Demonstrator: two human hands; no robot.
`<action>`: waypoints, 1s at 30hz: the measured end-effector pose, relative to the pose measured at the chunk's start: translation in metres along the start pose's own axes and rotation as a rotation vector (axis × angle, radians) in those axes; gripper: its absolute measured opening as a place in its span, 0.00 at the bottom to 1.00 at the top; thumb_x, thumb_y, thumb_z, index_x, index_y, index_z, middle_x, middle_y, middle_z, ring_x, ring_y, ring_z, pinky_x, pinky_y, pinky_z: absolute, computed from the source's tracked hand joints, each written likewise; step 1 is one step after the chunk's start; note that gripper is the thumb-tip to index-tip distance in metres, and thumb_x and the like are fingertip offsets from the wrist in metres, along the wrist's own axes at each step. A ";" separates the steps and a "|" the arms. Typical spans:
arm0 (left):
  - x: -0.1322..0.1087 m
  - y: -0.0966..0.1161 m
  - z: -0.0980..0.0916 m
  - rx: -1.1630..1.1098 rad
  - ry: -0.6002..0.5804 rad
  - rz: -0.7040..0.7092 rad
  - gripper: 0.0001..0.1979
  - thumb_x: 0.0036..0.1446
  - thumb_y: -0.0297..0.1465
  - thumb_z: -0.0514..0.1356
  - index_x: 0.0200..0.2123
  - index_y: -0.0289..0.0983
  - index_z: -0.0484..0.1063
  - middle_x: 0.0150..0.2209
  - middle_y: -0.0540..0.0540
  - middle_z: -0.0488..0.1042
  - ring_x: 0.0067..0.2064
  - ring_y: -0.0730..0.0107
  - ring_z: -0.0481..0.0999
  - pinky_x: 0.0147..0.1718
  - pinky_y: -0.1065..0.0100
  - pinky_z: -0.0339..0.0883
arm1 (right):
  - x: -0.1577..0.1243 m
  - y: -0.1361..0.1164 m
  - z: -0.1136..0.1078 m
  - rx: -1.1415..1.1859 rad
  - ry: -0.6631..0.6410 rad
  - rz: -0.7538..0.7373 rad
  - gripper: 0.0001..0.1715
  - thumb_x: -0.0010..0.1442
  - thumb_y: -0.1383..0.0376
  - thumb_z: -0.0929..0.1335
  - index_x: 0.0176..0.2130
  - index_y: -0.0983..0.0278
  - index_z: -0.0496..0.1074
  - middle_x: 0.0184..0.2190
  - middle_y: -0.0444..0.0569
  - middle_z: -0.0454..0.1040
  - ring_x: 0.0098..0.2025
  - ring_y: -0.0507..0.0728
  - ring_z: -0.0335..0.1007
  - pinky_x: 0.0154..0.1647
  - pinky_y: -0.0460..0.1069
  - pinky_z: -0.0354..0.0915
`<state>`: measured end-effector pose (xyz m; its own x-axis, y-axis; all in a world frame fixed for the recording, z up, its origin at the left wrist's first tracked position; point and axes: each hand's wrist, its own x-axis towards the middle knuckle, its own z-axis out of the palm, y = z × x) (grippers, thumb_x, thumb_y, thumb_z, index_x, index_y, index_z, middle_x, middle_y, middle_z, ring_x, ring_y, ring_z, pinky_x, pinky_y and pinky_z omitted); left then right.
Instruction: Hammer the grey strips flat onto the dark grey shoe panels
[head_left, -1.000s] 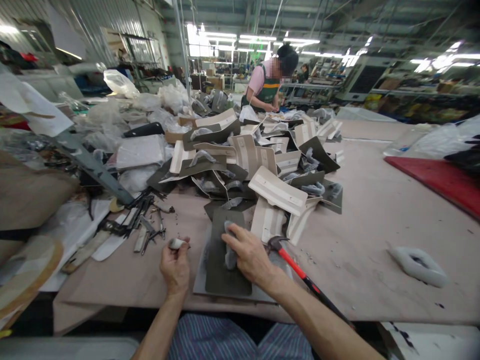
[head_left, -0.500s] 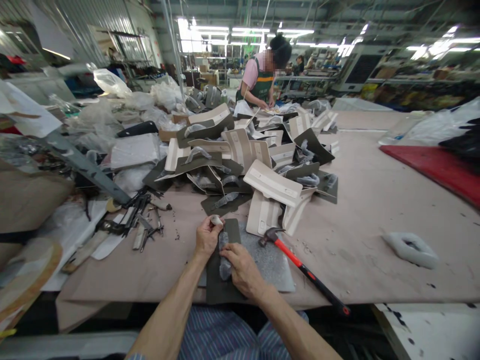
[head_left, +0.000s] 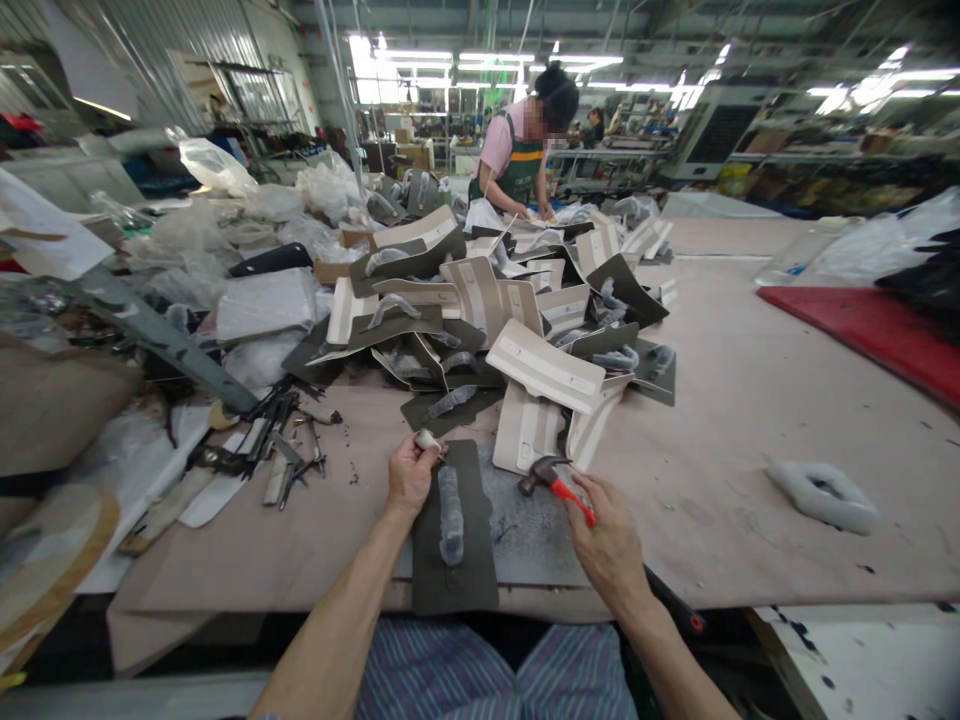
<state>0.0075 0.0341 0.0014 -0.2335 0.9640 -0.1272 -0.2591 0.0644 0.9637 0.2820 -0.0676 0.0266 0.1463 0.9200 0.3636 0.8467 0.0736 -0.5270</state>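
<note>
A dark olive panel [head_left: 474,575] lies lengthwise before me, its plastic-wrapped handle [head_left: 450,515] running along the middle. At the panel's far left corner, my left hand [head_left: 411,475] is closed around a small whitish cylindrical piece [head_left: 426,440], whose exact kind I cannot make out. My right hand [head_left: 609,540] wraps the red-and-black handle of a claw hammer [head_left: 574,502] to the right of the panel. The hammer's head still appears to rest near the beige panels. Beneath the olive panel and to its right shows a grey speckled plate [head_left: 536,550].
A large heap of beige and olive panels [head_left: 480,300] fills the table's far middle. Loose tools [head_left: 289,450] lie to the left, beside a slanted metal bar [head_left: 165,335]. On the right are a white ring-shaped bundle [head_left: 823,497] and a red sheet [head_left: 862,325]. A co-worker [head_left: 517,155] stands beyond the heap.
My right hand has left the wrapped handle, moved right and taken hold of the hammer. My left hand stays at the panel's far corner with the whitish piece.
</note>
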 end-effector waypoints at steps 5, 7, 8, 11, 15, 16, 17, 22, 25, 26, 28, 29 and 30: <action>0.002 -0.005 0.001 0.023 0.002 0.019 0.22 0.43 0.40 0.70 0.39 0.35 0.72 0.33 0.45 0.81 0.36 0.64 0.82 0.41 0.64 0.73 | -0.023 0.037 -0.010 -0.280 -0.332 0.139 0.14 0.66 0.59 0.60 0.41 0.63 0.70 0.34 0.56 0.74 0.36 0.63 0.72 0.38 0.55 0.65; 0.002 -0.007 0.000 0.086 0.002 0.052 0.20 0.46 0.39 0.69 0.39 0.35 0.73 0.34 0.45 0.82 0.36 0.63 0.82 0.41 0.64 0.73 | -0.027 0.036 -0.013 -0.271 -0.396 0.204 0.13 0.66 0.58 0.60 0.35 0.61 0.68 0.29 0.53 0.73 0.31 0.61 0.72 0.32 0.53 0.63; 0.001 -0.007 0.000 0.132 0.001 0.076 0.18 0.47 0.39 0.68 0.40 0.36 0.73 0.34 0.44 0.82 0.37 0.62 0.82 0.41 0.64 0.73 | -0.027 0.034 -0.015 -0.237 -0.409 0.237 0.13 0.65 0.57 0.60 0.33 0.60 0.66 0.27 0.52 0.72 0.29 0.61 0.71 0.30 0.52 0.62; 0.000 -0.003 -0.002 0.301 -0.034 0.165 0.12 0.51 0.35 0.65 0.39 0.37 0.74 0.34 0.44 0.82 0.37 0.62 0.81 0.41 0.65 0.72 | -0.023 0.022 -0.024 0.080 -0.510 0.445 0.12 0.61 0.56 0.63 0.29 0.59 0.61 0.21 0.46 0.67 0.23 0.57 0.67 0.23 0.50 0.60; -0.002 0.007 -0.002 0.447 -0.169 0.264 0.08 0.52 0.30 0.62 0.38 0.38 0.76 0.34 0.46 0.81 0.38 0.63 0.79 0.41 0.66 0.70 | -0.024 -0.007 -0.038 0.850 -0.749 0.886 0.14 0.57 0.53 0.65 0.33 0.61 0.63 0.24 0.42 0.66 0.18 0.50 0.58 0.17 0.46 0.59; -0.003 0.009 -0.001 0.460 -0.198 0.284 0.08 0.52 0.29 0.62 0.38 0.39 0.76 0.33 0.47 0.81 0.37 0.63 0.79 0.41 0.66 0.70 | -0.024 -0.017 -0.040 0.946 -0.761 0.952 0.15 0.57 0.52 0.65 0.33 0.61 0.63 0.23 0.40 0.63 0.17 0.48 0.54 0.16 0.45 0.57; -0.005 0.009 0.000 0.469 -0.214 0.301 0.09 0.52 0.28 0.62 0.38 0.39 0.76 0.33 0.47 0.81 0.37 0.63 0.79 0.41 0.67 0.70 | -0.023 -0.028 -0.041 0.981 -0.761 0.983 0.16 0.57 0.51 0.65 0.33 0.61 0.63 0.22 0.38 0.61 0.16 0.47 0.50 0.15 0.44 0.54; -0.008 0.008 0.005 0.468 -0.211 0.316 0.10 0.51 0.28 0.62 0.39 0.40 0.77 0.34 0.47 0.81 0.38 0.62 0.79 0.42 0.66 0.69 | 0.012 -0.086 -0.040 0.621 -0.474 0.416 0.20 0.64 0.48 0.60 0.30 0.59 0.60 0.19 0.38 0.58 0.17 0.49 0.51 0.18 0.45 0.49; -0.009 0.009 0.005 0.449 -0.210 0.303 0.09 0.52 0.29 0.61 0.38 0.39 0.77 0.34 0.47 0.81 0.38 0.62 0.78 0.42 0.66 0.69 | 0.043 -0.107 -0.033 0.254 -0.257 0.027 0.17 0.67 0.54 0.57 0.30 0.59 0.59 0.20 0.41 0.60 0.20 0.51 0.53 0.23 0.48 0.48; -0.009 0.010 0.005 0.449 -0.210 0.300 0.08 0.52 0.29 0.61 0.37 0.39 0.76 0.34 0.47 0.81 0.37 0.63 0.78 0.42 0.66 0.69 | 0.052 -0.111 -0.031 0.143 -0.278 -0.046 0.16 0.68 0.56 0.58 0.30 0.59 0.60 0.20 0.41 0.60 0.20 0.51 0.52 0.23 0.48 0.46; -0.009 0.011 0.004 0.463 -0.218 0.294 0.07 0.52 0.29 0.60 0.35 0.39 0.76 0.33 0.47 0.80 0.37 0.63 0.78 0.40 0.67 0.69 | 0.068 -0.116 -0.034 -0.040 -0.419 -0.154 0.13 0.67 0.59 0.60 0.31 0.60 0.61 0.19 0.41 0.60 0.18 0.50 0.49 0.22 0.49 0.41; -0.009 0.011 0.004 0.476 -0.224 0.294 0.07 0.52 0.29 0.60 0.35 0.38 0.76 0.33 0.47 0.80 0.37 0.64 0.78 0.40 0.67 0.69 | 0.075 -0.118 -0.038 -0.102 -0.478 -0.196 0.13 0.67 0.60 0.61 0.31 0.61 0.62 0.18 0.40 0.60 0.17 0.49 0.48 0.22 0.49 0.40; -0.009 0.011 0.003 0.489 -0.229 0.295 0.08 0.52 0.29 0.59 0.36 0.38 0.76 0.33 0.47 0.80 0.37 0.64 0.78 0.40 0.67 0.70 | 0.081 -0.121 -0.043 -0.130 -0.494 -0.229 0.13 0.67 0.60 0.61 0.31 0.61 0.62 0.18 0.40 0.60 0.17 0.49 0.48 0.22 0.49 0.39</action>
<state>0.0098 0.0272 0.0138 -0.0082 0.9867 0.1626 0.2586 -0.1549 0.9535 0.2134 -0.0190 0.1529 -0.2795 0.9594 0.0376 0.8894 0.2735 -0.3662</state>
